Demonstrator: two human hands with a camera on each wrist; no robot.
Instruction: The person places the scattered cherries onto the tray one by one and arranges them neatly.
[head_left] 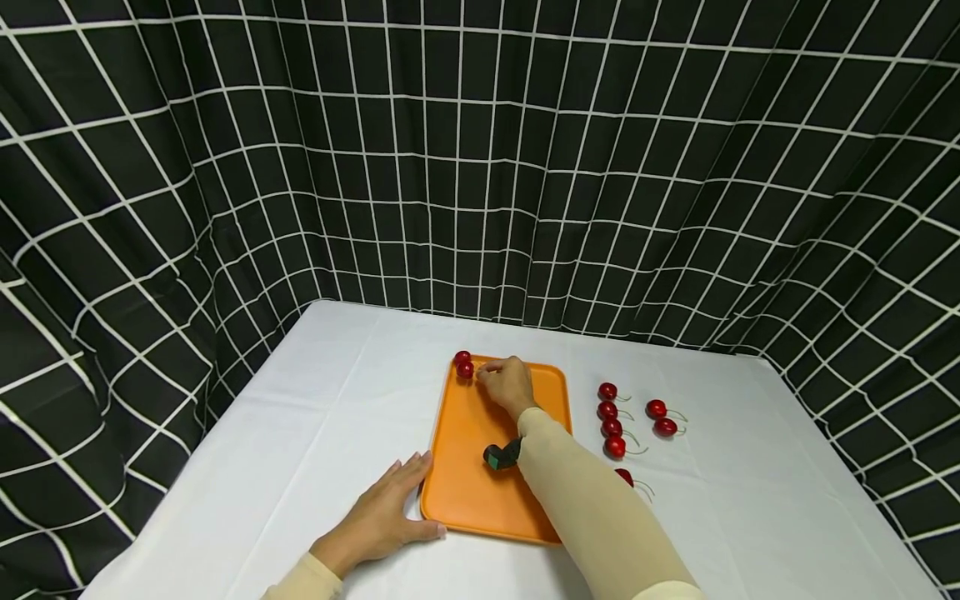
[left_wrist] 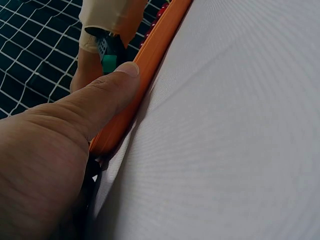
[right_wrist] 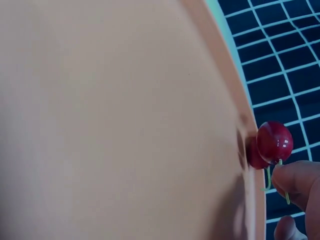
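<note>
On the orange tray [head_left: 480,492], two red cherries sit at the far left corner. My right hand [head_left: 510,385] reaches over the tray and pinches the nearer cherry [right_wrist: 275,142] by its thin green stem. The other cherry [head_left: 462,357] lies just behind it, partly hidden in the right wrist view. At the tray's near left corner, my left hand [head_left: 386,512] rests with fingers extended along the edge. Its thumb [left_wrist: 107,95] touches the tray's rim in the left wrist view.
Right of the tray, several cherries [head_left: 611,427] stand in a column, with two more cherries [head_left: 661,418] farther right. Another cherry [head_left: 624,477] is partly hidden by my right sleeve [head_left: 592,500]. A black gridded curtain [head_left: 480,167] surrounds the white table [head_left: 315,425].
</note>
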